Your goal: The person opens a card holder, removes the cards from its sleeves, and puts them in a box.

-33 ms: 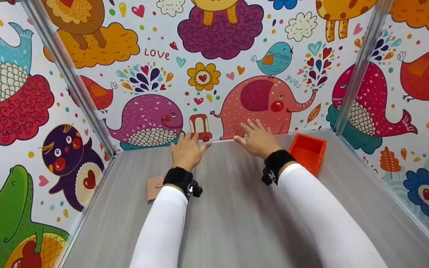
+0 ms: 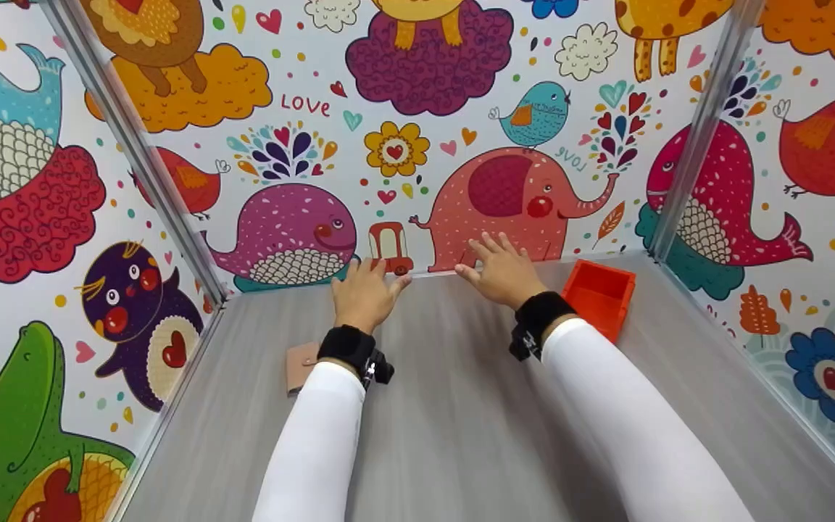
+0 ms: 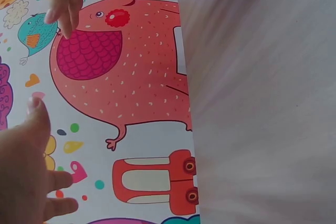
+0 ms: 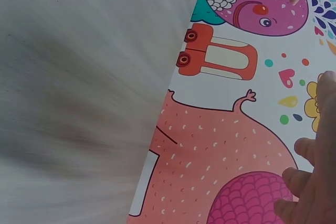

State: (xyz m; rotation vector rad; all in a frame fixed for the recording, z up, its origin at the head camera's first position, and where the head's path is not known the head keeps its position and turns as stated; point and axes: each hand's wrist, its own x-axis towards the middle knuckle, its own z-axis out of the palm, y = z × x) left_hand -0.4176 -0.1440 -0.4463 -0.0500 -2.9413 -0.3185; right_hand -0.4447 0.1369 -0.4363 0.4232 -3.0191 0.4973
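Note:
My left hand (image 2: 366, 296) is held out over the far part of the grey table, fingers spread and holding nothing. A pink wallet-like case (image 2: 301, 367) with a small snap lies near the left wrist, partly covered by the forearm. To the right, my right hand (image 2: 502, 274) also has its fingers spread, with nothing in it. Just beyond the right wrist sits a red-orange open box (image 2: 601, 298), partly hidden behind the wristband. In the left wrist view my left hand (image 3: 23, 166) shows at the edge; the right wrist view shows my right hand (image 4: 310, 171).
The grey wood-grain table (image 2: 432, 435) is enclosed by walls printed with cartoon animals. The back wall (image 2: 396, 196) stands close beyond both hands' fingertips. Metal corner posts rise at the left (image 2: 142, 159) and right (image 2: 704, 130).

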